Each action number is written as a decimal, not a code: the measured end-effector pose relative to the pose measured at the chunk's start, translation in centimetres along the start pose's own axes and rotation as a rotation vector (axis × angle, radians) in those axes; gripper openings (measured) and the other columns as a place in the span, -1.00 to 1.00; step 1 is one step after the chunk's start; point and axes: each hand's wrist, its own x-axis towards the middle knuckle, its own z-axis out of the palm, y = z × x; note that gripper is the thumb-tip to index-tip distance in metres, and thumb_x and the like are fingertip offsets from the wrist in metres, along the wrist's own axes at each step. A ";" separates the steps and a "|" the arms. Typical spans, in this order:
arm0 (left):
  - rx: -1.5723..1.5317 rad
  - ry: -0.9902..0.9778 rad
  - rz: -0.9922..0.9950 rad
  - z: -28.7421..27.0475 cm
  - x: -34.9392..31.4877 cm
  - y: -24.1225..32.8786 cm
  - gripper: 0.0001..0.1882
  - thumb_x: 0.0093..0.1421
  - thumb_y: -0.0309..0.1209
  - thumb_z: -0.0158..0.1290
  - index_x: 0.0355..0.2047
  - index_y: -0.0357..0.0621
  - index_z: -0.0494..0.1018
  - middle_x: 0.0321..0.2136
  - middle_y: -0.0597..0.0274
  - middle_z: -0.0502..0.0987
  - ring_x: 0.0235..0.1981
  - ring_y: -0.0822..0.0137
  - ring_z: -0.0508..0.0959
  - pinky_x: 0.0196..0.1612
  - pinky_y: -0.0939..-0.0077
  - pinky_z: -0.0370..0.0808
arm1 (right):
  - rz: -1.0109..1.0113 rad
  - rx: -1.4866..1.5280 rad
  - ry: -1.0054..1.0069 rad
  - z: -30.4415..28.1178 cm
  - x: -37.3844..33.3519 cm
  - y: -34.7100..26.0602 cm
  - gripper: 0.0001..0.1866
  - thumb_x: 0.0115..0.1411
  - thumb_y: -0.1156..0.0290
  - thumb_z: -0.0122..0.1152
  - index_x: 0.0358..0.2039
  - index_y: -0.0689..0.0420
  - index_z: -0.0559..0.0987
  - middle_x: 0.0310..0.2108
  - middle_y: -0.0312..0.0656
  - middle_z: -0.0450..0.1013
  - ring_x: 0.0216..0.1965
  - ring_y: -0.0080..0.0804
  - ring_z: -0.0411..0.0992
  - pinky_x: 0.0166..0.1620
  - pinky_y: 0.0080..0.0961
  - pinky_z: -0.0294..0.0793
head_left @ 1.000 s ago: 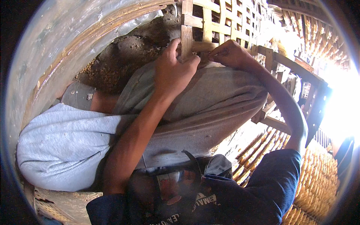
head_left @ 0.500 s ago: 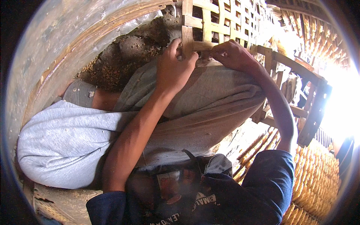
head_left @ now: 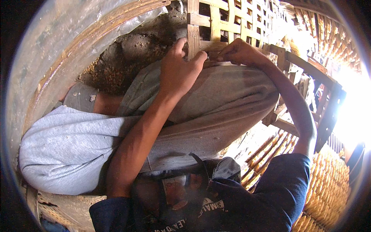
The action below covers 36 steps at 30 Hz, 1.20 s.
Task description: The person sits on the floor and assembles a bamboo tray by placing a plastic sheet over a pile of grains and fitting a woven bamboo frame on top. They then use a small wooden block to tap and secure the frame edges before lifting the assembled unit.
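A woven panel (head_left: 228,25) of pale flat strips, crossed in an open lattice within a wooden frame (head_left: 194,33), stands beyond my knees. My left hand (head_left: 179,71) is at its lower left corner, thumb and forefinger on either side of the upright bar. At the bottom bar, my right hand (head_left: 243,53) is closed, with fingertips pinched together near that corner. Whatever lies between those fingertips is too small and shaded to make out. Grey trousers (head_left: 208,108) cover my folded legs just below both hands.
A large curved wall with a wooden rim (head_left: 77,63) bends around the left side. Dark lumps and scattered grains (head_left: 112,65) lie inside it. To the right stand a wooden rack (head_left: 309,69) and rows of pale yellowish pieces (head_left: 328,178) in bright light.
My right fingers have curled in tighter and shifted slightly left along the bottom bar. The right forearm and elbow have swung outward to the right. My left hand stays nearly in place.
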 end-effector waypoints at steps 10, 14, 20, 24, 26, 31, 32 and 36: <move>-0.023 -0.023 0.005 0.1 0.3 -0.8 -0.48 0.09 -0.21 0.19 -0.03 -0.34 0.49 -0.31 -0.10 0.64 -0.25 0.04 0.65 -0.12 0.20 0.53 | -0.003 -0.187 0.152 0.1 -1.5 -1.5 -0.74 0.20 0.24 0.36 -0.17 0.10 0.73 -0.24 -0.18 0.67 -0.25 -0.45 0.61 -0.03 -0.43 0.58; -0.120 -0.050 -0.053 0.5 0.4 -0.9 -0.48 0.10 -0.20 0.19 -0.03 -0.34 0.48 -0.32 -0.09 0.64 -0.26 0.05 0.65 -0.15 0.21 0.54 | -0.023 -0.158 0.208 0.4 -1.9 -0.9 -0.78 0.23 0.27 0.30 -0.22 0.13 0.70 -0.29 -0.16 0.65 -0.27 -0.42 0.60 -0.10 -0.38 0.58; -0.086 -0.007 0.025 1.1 0.9 -2.1 -0.53 0.15 -0.22 0.17 -0.02 -0.29 0.49 -0.42 0.07 0.62 -0.38 0.24 0.62 -0.23 0.33 0.52 | -0.349 -0.504 0.359 -0.1 -1.9 -0.7 -0.78 0.30 0.26 0.17 -0.26 0.16 0.58 -0.47 -0.10 0.54 -0.40 -0.17 0.53 -0.24 -0.21 0.52; -0.247 -0.066 -0.025 0.4 0.6 -1.2 -0.60 0.25 -0.21 0.06 -0.05 -0.27 0.51 -0.40 0.09 0.60 -0.40 0.31 0.57 -0.25 0.37 0.47 | -0.318 -0.471 0.358 0.0 -2.0 -1.3 -0.77 0.33 0.22 0.17 -0.22 0.11 0.60 -0.46 -0.14 0.54 -0.43 -0.17 0.51 -0.27 -0.20 0.49; -0.267 -0.031 -0.025 0.4 0.7 -1.6 -0.62 0.29 -0.20 0.00 -0.06 -0.27 0.52 -0.37 0.09 0.60 -0.38 0.34 0.55 -0.24 0.39 0.44 | -0.315 -0.401 0.376 0.0 -2.3 -2.9 -0.79 0.32 0.22 0.19 -0.21 0.08 0.62 -0.46 -0.17 0.55 -0.44 -0.24 0.51 -0.30 -0.25 0.50; -0.319 -0.072 -0.113 0.2 0.4 -0.7 -0.59 0.31 -0.17 -0.04 -0.07 -0.28 0.52 -0.42 0.21 0.54 -0.39 0.41 0.48 -0.22 0.42 0.42 | -0.377 -0.288 0.307 0.2 -1.9 -3.1 -0.83 0.25 0.26 0.33 -0.20 0.01 0.69 -0.48 -0.19 0.58 -0.48 -0.42 0.52 -0.37 -0.43 0.51; -0.343 -0.088 -0.140 0.2 0.4 -0.6 -0.59 0.32 -0.17 -0.04 -0.06 -0.28 0.52 -0.44 0.23 0.52 -0.39 0.43 0.47 -0.22 0.43 0.42 | -0.415 -0.293 0.325 0.3 -1.6 -2.6 -0.83 0.23 0.27 0.35 -0.21 0.02 0.70 -0.48 -0.19 0.58 -0.48 -0.43 0.52 -0.38 -0.44 0.51; -0.306 -0.052 -0.059 0.1 0.6 -1.2 -0.59 0.31 -0.18 -0.03 -0.05 -0.28 0.51 -0.48 0.28 0.49 -0.41 0.45 0.44 -0.23 0.42 0.42 | -0.525 -0.271 0.372 0.4 -0.7 -2.2 -0.80 0.16 0.27 0.43 -0.25 0.08 0.71 -0.49 -0.21 0.58 -0.47 -0.45 0.54 -0.38 -0.45 0.52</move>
